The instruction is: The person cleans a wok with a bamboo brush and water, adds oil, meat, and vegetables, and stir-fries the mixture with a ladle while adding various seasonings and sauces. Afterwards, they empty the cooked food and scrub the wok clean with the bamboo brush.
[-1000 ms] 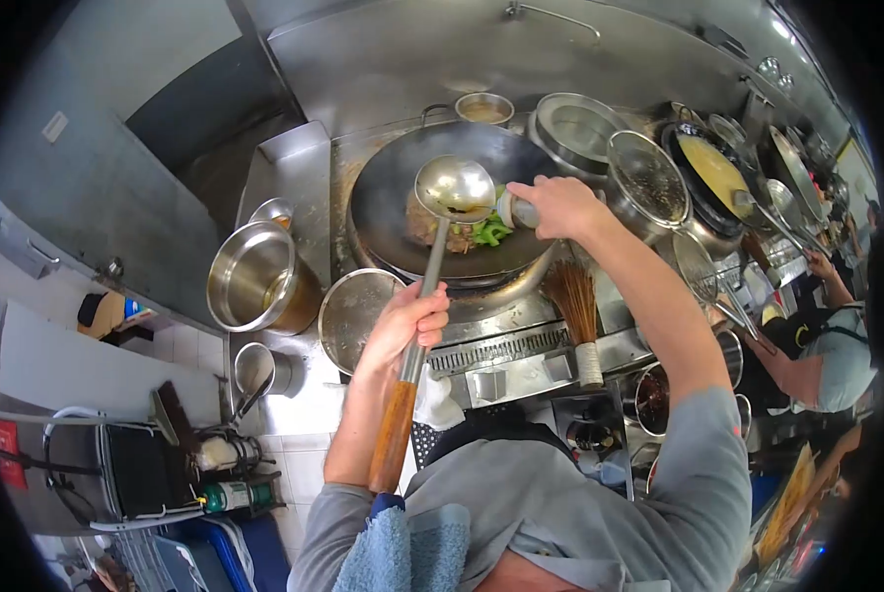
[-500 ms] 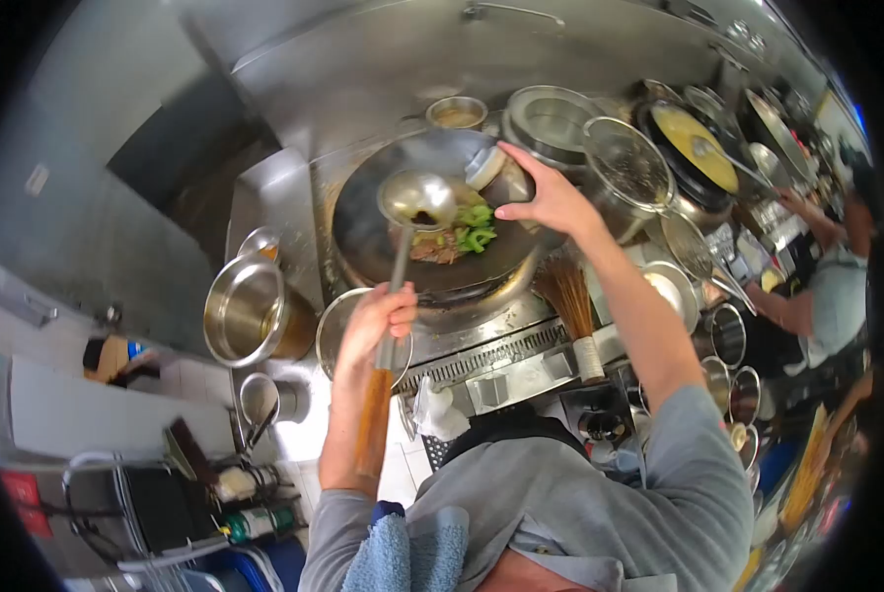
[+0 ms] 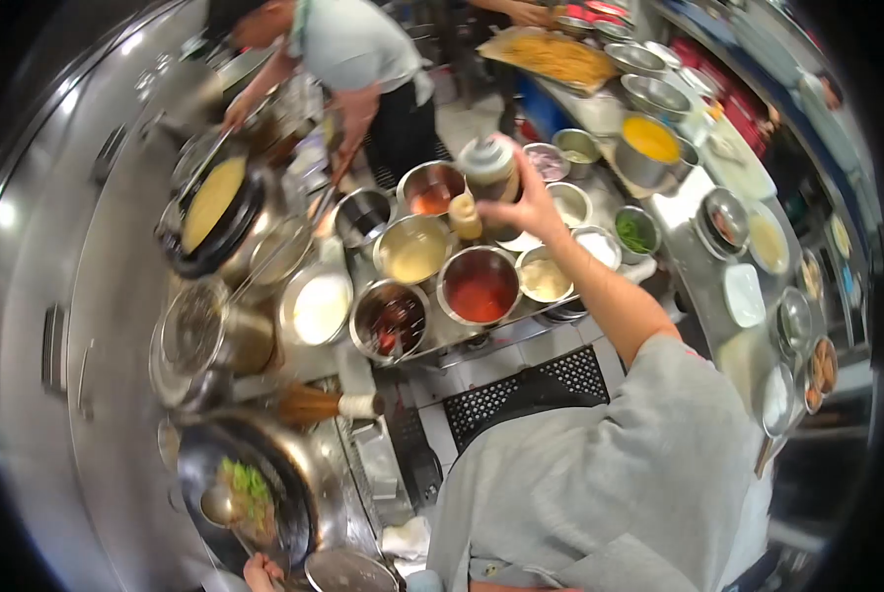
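My right hand (image 3: 533,205) is stretched over the seasoning pots, its fingers and thumb round a clear squeeze bottle (image 3: 491,176) with a pale cap. A smaller yellowish bottle (image 3: 465,217) stands just below it. At the lower left edge, my left hand (image 3: 262,572) is partly visible, closed on the ladle's handle. The ladle's bowl (image 3: 221,505) rests in the dark wok (image 3: 289,464), beside green vegetables (image 3: 249,481) and browned pieces of food.
Pots of red sauce (image 3: 478,286), yellowish liquid (image 3: 411,251) and white contents (image 3: 321,305) stand around the bottles. A brush (image 3: 309,405) lies near the wok. A co-worker (image 3: 358,49) works beside another wok (image 3: 215,209). Bowls line the right counter (image 3: 738,345).
The view has swung right. My right hand has carried the squeeze bottle from over the wok to the seasoning pots. My left hand stays on the ladle by the wok.
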The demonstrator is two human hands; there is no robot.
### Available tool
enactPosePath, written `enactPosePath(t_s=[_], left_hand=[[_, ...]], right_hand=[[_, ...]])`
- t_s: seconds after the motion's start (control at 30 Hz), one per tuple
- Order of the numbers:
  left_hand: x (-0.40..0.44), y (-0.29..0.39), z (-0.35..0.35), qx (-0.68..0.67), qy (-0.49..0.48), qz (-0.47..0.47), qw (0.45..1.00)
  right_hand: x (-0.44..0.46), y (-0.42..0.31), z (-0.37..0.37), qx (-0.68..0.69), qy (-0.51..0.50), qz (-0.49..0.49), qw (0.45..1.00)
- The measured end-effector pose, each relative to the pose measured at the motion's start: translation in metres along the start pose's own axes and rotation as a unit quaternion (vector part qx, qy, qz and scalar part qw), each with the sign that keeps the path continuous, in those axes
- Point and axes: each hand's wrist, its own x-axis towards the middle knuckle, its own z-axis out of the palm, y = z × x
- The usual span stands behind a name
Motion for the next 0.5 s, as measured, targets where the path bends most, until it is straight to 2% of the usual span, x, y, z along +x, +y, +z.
enactPosePath(t_s=[0.07,0.13,0.2,0.23,0.27,0.3,0.37,0.4,0.43,0.47,0.5], left_hand=[[-0.038,0.039,0.073,0.03,0.055,0.041,0.997],[-0.063,0.066,0.119,0.042,0.067,0.077,0.994],[-0.081,0.086,0.161,0.046,0.064,0.118,0.99],[-0.07,0.093,0.177,0.119,0.058,0.218,0.967],[-0.067,0.093,0.194,-0.043,0.125,0.151,0.98],[-0.091,0.11,0.246,-0.205,0.191,0.078,0.957],[-0.078,0.084,0.268,-0.13,0.078,0.264,0.953],[-0.04,0.081,0.238,-0.257,-0.022,0.163,0.952],[-0.021,0.07,0.236,-0.282,-0.084,0.14,0.946],[-0.029,0.068,0.26,-0.328,-0.091,0.094,0.935],[-0.043,0.07,0.29,-0.342,-0.062,0.056,0.936]], right_hand=[[0.016,0.032,-0.072,-0.092,0.095,-0.002,0.991],[0.02,0.071,-0.132,-0.151,0.167,0.038,0.974],[0.017,0.096,-0.174,-0.227,0.192,0.065,0.953],[0.013,0.118,-0.192,-0.243,0.188,0.101,0.946],[0.005,0.141,-0.207,-0.264,0.192,0.115,0.938],[-0.004,0.143,-0.212,-0.273,0.19,0.146,0.932],[-0.022,0.156,-0.225,-0.276,0.154,0.215,0.924],[-0.031,0.154,-0.228,-0.305,0.148,0.245,0.909],[-0.041,0.164,-0.232,-0.31,0.155,0.226,0.91],[-0.046,0.16,-0.234,-0.357,0.167,0.217,0.893],[-0.045,0.13,-0.223,-0.342,0.18,0.166,0.907]])
